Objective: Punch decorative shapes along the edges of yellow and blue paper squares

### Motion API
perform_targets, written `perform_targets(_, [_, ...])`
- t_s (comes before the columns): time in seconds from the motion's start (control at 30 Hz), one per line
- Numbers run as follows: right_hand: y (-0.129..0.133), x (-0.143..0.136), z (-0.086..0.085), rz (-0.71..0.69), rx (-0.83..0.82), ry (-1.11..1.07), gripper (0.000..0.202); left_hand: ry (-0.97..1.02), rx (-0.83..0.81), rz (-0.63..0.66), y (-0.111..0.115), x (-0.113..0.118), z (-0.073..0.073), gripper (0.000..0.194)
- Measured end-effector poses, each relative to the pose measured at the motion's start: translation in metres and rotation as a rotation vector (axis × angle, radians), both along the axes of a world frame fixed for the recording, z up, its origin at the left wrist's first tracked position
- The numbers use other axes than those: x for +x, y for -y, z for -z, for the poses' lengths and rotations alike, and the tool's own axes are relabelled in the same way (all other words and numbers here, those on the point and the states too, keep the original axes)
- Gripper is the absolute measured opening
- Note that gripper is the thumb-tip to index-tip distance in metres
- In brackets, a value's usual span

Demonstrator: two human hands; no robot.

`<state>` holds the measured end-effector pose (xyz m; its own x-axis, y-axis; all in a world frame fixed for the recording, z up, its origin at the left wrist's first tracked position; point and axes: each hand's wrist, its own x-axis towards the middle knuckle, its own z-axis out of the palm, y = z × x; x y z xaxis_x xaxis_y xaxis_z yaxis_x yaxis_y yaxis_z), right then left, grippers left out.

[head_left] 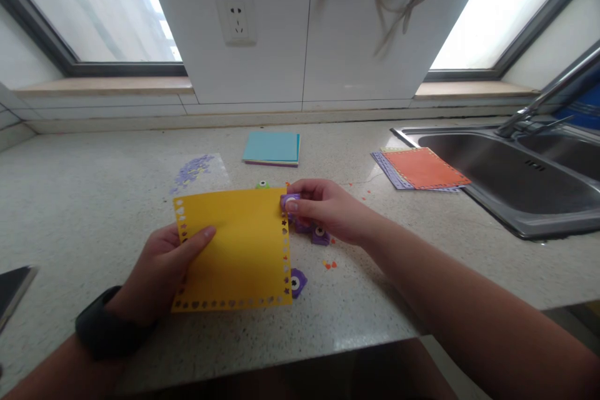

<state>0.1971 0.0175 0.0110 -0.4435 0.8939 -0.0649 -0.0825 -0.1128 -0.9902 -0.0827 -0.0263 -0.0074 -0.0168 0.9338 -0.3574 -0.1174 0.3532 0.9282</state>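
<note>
A yellow sheet of paper (239, 250) is tilted up above the counter, with small shapes punched along its left, bottom and right edges. My left hand (171, 259) grips its left side, thumb on the front. At the sheet's upper right edge, my right hand (323, 206) pinches a small purple craft punch (290, 201). Just behind those fingers, another purple punch (320, 235) rests on the counter. One more purple punch (297, 282) lies by the sheet's lower right corner. A green punch (263, 184) peeks over the top edge, mostly hidden.
Blue paper (270, 147) tops a stack near the wall. Punched orange paper (426, 167) lies on other sheets beside the sink (497, 200). Purple and yellow paper bits (192, 172) lie at the left, orange bits (329, 265) at the right. A dark flat object (14, 290) sits far left.
</note>
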Motion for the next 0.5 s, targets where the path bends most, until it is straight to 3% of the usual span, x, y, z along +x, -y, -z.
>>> perform_targets(0.2, [0.0043, 0.0004, -0.0088, -0.022, -0.021, 0.091, 0.026, -0.026, 0.021, 0.012, -0.0007, 0.0005, -0.0006, 0.029])
perform_targets(0.5, [0.0030, -0.0013, -0.0026, 0.032, -0.060, 0.054, 0.031, -0.058, 0.025, 0.075, -0.0016, -0.0034, 0.0031, 0.029])
